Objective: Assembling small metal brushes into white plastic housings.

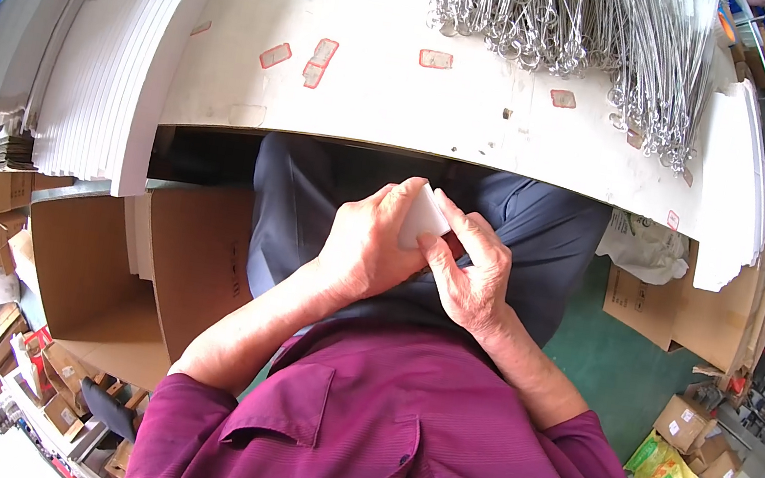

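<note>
Both of my hands meet over my lap, just below the front edge of the white worktable [372, 109]. My left hand [367, 242] and my right hand [468, 274] together grip a small white block [424, 216], with a bit of red showing under it by my right fingers. Fingers of both hands wrap its sides, so most of the block is hidden. On the table's far side lies a heap of silver wire pieces [582, 27].
A stack of white sheets [116, 71] leans at the table's left, another white stack [737, 183] at its right. An open cardboard box [116, 268] stands by my left knee. More cartons [686, 423] and a yellow-green bag [662, 469] sit on the green floor at right.
</note>
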{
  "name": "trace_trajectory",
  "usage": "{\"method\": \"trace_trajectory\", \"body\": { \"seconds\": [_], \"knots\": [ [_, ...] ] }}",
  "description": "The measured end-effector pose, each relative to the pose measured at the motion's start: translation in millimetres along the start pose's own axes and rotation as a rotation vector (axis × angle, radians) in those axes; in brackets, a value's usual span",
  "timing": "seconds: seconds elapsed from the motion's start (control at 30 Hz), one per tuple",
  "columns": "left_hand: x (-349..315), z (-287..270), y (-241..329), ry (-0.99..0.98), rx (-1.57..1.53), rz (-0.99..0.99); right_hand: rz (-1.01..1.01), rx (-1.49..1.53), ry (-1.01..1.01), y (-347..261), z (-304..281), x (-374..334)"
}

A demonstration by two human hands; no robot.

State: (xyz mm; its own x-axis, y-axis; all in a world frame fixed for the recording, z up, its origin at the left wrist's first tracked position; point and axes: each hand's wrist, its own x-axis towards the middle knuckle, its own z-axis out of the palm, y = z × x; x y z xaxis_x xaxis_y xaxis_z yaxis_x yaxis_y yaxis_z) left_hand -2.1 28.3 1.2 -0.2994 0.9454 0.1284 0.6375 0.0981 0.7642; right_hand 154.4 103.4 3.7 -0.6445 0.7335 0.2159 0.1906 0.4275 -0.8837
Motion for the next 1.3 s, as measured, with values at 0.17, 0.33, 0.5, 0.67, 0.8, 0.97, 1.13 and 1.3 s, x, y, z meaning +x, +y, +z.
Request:
{"method": "trace_trajectory", "body": {
  "seconds": [0.17,0.33,0.5,0.67,0.8,0.97,1.13,1.3],
  "knots": [
    [-2,5,0,-0.003,-0.004,0.02,0.021,0.02,-0.031,1,-3,3],
    [-6,10,-3,-0.071,0.014,0.014,-0.097,-0.045,-0.008,12,6,4],
    [-12,17,-7,0.026,0.017,0.101,-0.067,-0.167,-0.044,8,9,-3],
    [-3,13,-2,0.055,0.044,0.056,-0.05,-0.048,-0.008,14,16,7],
    [4,-12,10,0.068,0.066,0.066,-0.076,0.115,0.071,2,14,29],
    [-12,-68,11,-0.092,0.162,-0.079,0.036,0.08,0.05,-10,-20,71],
    [31,-111,1,0.16,0.333,-0.211,-0.142,-0.149,0.183,-4,-41,103],
    [117,-159,-36,0.209,0.712,-0.323,-0.113,-0.188,0.231,35,-43,105]
  ]
}}
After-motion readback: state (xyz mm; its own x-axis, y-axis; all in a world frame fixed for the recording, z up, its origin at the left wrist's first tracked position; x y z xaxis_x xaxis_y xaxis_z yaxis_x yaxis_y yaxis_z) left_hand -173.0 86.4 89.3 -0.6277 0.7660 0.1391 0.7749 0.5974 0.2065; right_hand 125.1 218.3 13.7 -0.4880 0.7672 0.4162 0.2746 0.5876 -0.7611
